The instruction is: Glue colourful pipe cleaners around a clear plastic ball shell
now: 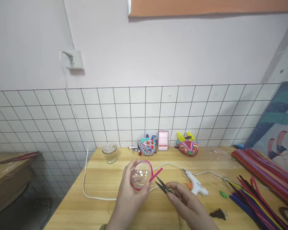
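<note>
Left hand: the left hand (129, 187) is curled round a clear round shell (140, 175), fingers closed on its left side and thumb reaching under it, holding it up above the table.
Clear round shell: it hangs over the middle of the wooden table (96, 198), its rim edged with a pink pipe cleaner (150, 168); the loose pink end sticks out to the right, up toward the glue gun.
Right hand: the right hand (186, 199) is pinched shut on the handles of small black snips (162, 185), whose blades point up and left at the loose pink end.
Snips and pink end: the blade tips lie just beside the pink end; whether they touch it is hard to tell at this size.
Glue gun: a white glue gun (195, 185) lies on the table just right of the hands, its white cord (86, 179) looping away left and round the front.
Pipe cleaners: a heap of pipe cleaners (256, 179) in red, black, blue and yellow lies along the right side.
Back of table: a glass jar (109, 152) stands at the left; two painted masks (147, 146) and (188, 146) lean near the tiled wall (50, 118).
Small bits: a green scrap (223, 194) and a dark scrap (218, 214) lie right of the right hand.
</note>
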`<state>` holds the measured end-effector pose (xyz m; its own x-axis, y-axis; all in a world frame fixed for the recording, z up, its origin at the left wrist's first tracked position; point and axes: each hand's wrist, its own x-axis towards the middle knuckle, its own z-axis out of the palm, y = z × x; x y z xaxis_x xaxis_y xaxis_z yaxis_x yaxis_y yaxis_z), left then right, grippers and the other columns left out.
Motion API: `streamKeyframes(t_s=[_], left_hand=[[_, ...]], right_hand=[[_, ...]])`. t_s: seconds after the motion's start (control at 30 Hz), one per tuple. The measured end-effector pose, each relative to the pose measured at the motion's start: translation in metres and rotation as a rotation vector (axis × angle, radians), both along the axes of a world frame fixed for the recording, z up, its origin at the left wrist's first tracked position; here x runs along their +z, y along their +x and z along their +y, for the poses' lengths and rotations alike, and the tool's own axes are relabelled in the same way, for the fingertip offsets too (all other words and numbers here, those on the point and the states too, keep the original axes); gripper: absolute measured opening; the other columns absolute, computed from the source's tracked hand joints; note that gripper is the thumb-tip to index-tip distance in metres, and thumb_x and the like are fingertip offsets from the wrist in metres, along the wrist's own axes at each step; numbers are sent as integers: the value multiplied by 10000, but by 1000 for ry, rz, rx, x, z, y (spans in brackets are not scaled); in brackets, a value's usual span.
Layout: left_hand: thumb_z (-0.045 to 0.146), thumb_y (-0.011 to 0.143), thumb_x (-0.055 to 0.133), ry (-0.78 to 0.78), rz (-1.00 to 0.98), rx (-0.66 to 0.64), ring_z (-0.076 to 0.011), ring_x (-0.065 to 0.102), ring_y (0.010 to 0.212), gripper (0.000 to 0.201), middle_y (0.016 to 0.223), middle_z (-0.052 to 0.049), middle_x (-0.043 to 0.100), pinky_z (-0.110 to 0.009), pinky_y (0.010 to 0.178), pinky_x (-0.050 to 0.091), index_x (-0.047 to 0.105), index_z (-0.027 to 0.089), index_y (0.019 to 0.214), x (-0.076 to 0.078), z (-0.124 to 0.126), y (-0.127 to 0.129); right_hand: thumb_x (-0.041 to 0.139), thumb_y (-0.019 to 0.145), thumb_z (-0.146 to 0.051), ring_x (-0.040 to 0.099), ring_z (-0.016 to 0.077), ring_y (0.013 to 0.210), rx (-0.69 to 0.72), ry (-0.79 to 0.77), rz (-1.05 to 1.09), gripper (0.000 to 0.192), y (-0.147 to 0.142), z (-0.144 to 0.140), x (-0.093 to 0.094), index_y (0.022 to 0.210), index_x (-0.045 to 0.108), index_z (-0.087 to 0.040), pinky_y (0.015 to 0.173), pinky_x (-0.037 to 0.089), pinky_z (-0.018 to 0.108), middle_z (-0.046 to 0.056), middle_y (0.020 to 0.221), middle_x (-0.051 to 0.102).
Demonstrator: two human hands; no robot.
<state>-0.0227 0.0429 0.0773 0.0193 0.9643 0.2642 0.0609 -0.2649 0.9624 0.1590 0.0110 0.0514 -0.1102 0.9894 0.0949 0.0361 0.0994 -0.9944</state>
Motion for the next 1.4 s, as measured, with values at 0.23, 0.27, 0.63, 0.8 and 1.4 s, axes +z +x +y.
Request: streamKeyframes(t_s=[0.23, 0.27, 0.63, 0.8, 1.4], left_hand=[[312, 744, 595, -26, -42, 10, -282, 500, 1204, 618, 1369, -161, 447, -398, 939, 452, 334, 206, 1294, -9, 5, 1], [302, 733, 601, -20, -38, 15, -276, 521, 1180, 615, 1360, -154, 462, -388, 926, 462, 349, 210, 1287, -12, 6, 2], [240, 705, 622, 68, 19, 79, -266, 534, 1148, 598, 1338, -127, 493, -357, 919, 452, 445, 218, 1275, -21, 3, 8], [277, 696, 647, 37, -42, 126, -270, 584, 1054, 602, 1321, -140, 491, -377, 868, 475, 435, 227, 1257, -12, 6, 1], [321, 743, 642, -31, -148, 127, -261, 603, 1054, 577, 1276, -138, 550, -350, 853, 485, 403, 223, 1259, 3, 8, -16]], right_hand=[[581, 820, -517, 597, 211, 868, 34, 4, -43, 320, 8, 5, -8, 928, 652, -224, 755, 445, 279, 34, 861, 674], [582, 821, -514, 599, 216, 891, 45, 2, -36, 317, 8, 5, -8, 935, 650, -226, 775, 447, 284, 39, 874, 679], [578, 812, -516, 570, 198, 791, -8, 42, -86, 310, 5, 1, -1, 906, 651, -230, 693, 419, 264, 17, 815, 649], [543, 814, -526, 583, 233, 853, -30, 46, -228, 329, 13, 5, -6, 917, 638, -228, 704, 421, 278, 23, 787, 644], [567, 796, -333, 640, 250, 851, 30, 42, -625, 216, 20, 19, -22, 941, 681, -221, 726, 462, 290, 46, 892, 728]])
